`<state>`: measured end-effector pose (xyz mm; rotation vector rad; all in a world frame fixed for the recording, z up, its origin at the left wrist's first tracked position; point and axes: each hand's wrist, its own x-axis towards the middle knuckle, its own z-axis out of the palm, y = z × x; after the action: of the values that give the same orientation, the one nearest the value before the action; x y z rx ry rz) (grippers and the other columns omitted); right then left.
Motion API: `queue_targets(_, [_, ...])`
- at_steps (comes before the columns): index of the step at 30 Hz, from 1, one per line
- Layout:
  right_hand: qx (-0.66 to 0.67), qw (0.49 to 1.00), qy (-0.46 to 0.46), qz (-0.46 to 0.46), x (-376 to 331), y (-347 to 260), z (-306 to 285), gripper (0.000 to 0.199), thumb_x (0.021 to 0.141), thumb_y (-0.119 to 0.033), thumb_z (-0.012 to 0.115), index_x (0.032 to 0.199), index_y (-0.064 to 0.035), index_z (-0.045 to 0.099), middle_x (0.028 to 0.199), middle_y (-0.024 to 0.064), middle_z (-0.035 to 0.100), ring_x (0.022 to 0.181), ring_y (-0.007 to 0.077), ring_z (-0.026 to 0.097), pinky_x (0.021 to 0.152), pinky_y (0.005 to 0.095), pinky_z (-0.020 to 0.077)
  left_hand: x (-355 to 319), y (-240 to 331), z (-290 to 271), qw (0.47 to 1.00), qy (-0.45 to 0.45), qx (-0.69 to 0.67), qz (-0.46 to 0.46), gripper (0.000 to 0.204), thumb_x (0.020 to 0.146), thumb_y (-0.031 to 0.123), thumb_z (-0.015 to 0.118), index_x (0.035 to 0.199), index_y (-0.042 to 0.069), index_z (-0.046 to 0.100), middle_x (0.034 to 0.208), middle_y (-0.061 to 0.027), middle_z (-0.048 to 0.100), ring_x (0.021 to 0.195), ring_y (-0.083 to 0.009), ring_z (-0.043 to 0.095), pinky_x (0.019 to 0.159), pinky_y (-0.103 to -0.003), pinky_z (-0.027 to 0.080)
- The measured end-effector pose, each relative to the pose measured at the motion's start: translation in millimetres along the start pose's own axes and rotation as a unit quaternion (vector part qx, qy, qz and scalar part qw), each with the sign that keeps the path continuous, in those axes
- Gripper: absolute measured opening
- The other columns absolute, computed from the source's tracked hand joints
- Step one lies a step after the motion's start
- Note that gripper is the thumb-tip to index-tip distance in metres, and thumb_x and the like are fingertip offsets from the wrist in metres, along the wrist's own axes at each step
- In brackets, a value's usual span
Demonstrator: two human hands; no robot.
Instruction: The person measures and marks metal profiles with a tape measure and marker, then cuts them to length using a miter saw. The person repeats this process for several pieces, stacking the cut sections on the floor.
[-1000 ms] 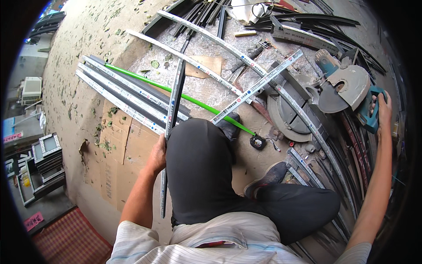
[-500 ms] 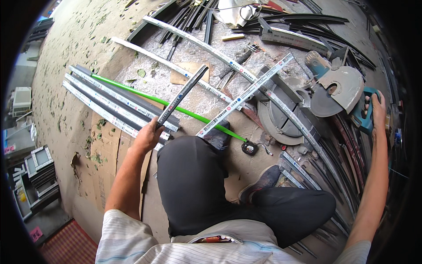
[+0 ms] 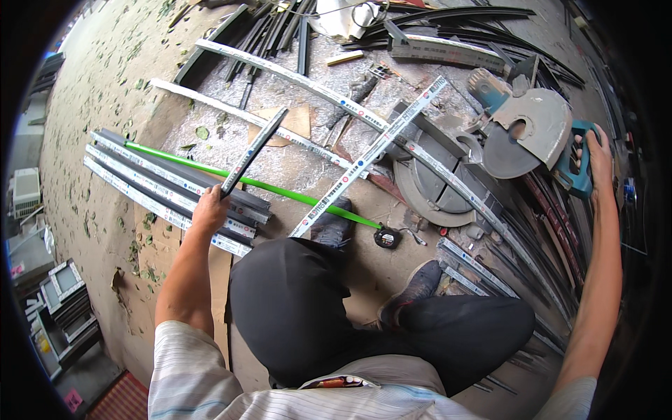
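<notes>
My left hand is closed round one end of a short metal profile with a label strip along it, tilted up and away. Under and beside it lies a bundle of longer labelled profiles. My right hand grips the teal handle of a chop saw, its head raised. A long profile lies across the saw's grey base, and another labelled profile crosses over it at an angle. Between my left hand and my feet, a tape measure has its green blade drawn out over the bundle.
Dark profile offcuts lie scattered at the far side, with a wooden block near them. More profiles are on the ground by my right foot. Flattened cardboard lies at the left; framed pieces are at the far left.
My left hand has moved a little left with the short profile, which has turned slightly. The whole view has shifted a bit. My right hand still holds the saw handle.
</notes>
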<state>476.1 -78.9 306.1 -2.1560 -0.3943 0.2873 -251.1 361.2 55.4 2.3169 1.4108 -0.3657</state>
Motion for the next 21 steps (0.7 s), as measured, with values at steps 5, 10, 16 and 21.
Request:
queue_targets(5, [-0.006,1.0,0.004,0.0,-12,-15,11,0.056,0.11,-0.034,0.062,0.157,-0.0076,0.046,0.101,0.0014,0.072,0.07,0.0047,0.06,0.053,0.0204,0.0494,8,4,5,0.993,0.072,0.075,-0.05,0.034,0.099,0.024,0.068,0.127,0.005,0.061,0.122,-0.0219,0.064,0.118,-0.0426,0.062,0.099,-0.053,0.052])
queue_targets(10, [-0.001,1.0,0.002,0.001,-15,-19,9,0.057,0.109,-0.033,0.063,0.156,-0.007,0.044,0.102,0.0033,0.071,0.07,0.0049,0.06,0.054,0.021,0.0493,9,43,-4,0.979,0.176,0.098,-0.012,0.048,0.095,0.02,0.074,0.134,0.0,0.055,0.124,-0.0236,0.061,0.119,-0.0432,0.062,0.098,-0.051,0.051])
queue_targets(16, [0.004,1.0,0.006,-0.002,-20,-27,17,0.058,0.11,-0.035,0.064,0.156,-0.0066,0.045,0.105,0.0033,0.072,0.07,0.0039,0.059,0.055,0.0198,0.0501,21,102,-3,0.95,0.277,0.03,0.144,0.053,0.099,0.018,0.069,0.144,-0.005,0.053,0.137,-0.0272,0.061,0.126,-0.0444,0.061,0.106,-0.05,0.05])
queue_targets(21, [0.016,1.0,0.011,0.002,-20,-23,17,0.058,0.109,-0.033,0.064,0.156,-0.0069,0.044,0.103,0.0034,0.071,0.069,0.0044,0.059,0.054,0.0203,0.0499,36,204,-8,0.968,0.07,-0.14,0.194,0.047,0.105,0.029,0.067,0.136,-0.005,0.062,0.109,-0.0262,0.074,0.101,-0.0367,0.074,0.09,-0.047,0.058])
